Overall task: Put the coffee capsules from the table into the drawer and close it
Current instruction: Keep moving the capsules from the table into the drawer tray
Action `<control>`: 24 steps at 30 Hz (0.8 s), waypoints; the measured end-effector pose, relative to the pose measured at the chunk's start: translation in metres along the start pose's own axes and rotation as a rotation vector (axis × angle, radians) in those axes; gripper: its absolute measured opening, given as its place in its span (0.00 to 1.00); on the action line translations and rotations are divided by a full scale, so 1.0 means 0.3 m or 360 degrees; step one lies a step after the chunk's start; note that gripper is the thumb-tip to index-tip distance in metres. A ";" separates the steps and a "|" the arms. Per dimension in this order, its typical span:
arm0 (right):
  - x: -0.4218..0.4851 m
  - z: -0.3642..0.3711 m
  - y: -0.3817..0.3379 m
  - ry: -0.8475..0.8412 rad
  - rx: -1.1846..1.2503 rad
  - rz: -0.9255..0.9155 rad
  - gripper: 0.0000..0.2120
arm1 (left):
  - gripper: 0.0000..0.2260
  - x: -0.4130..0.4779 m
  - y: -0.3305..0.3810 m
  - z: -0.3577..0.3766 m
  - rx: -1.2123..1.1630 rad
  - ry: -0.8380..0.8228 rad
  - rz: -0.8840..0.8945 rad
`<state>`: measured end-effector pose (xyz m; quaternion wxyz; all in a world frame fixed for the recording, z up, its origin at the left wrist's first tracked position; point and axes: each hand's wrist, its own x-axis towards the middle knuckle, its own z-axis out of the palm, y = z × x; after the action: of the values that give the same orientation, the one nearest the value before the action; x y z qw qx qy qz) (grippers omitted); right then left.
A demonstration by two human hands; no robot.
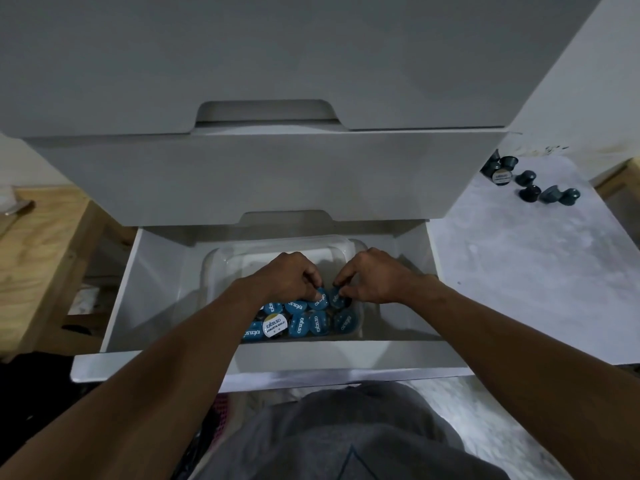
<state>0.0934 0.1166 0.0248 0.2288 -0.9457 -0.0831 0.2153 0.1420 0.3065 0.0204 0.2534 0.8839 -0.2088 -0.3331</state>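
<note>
Inside the open white drawer (156, 271), a clear plastic tub (214, 268) holds blue-lidded coffee capsules (311, 323) packed along its near edge. Both hands reach in. The left hand (287, 275) pinches one capsule, and the right hand (374, 275) pinches its neighbour. Dark loose capsules (530, 188) lie at the far edge of the pale marbled worktop (519, 265) — beside the cabinet.

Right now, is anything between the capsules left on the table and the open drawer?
Nothing visible does. The loose capsules lie on the table right of the open drawer, bare tabletop between. Left hand and right hand each pinch a capsule inside the drawer.
</note>
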 end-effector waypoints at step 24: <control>-0.123 -0.100 -0.022 0.0499 -0.0077 -0.0108 0.15 | 0.15 -0.254 0.183 0.030 0.0520 0.1052 -0.0208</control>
<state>0.0732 0.1011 0.0657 0.2234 -0.9696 -0.0835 0.0551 0.0722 0.3016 0.0836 0.1408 0.9840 -0.1093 -0.0075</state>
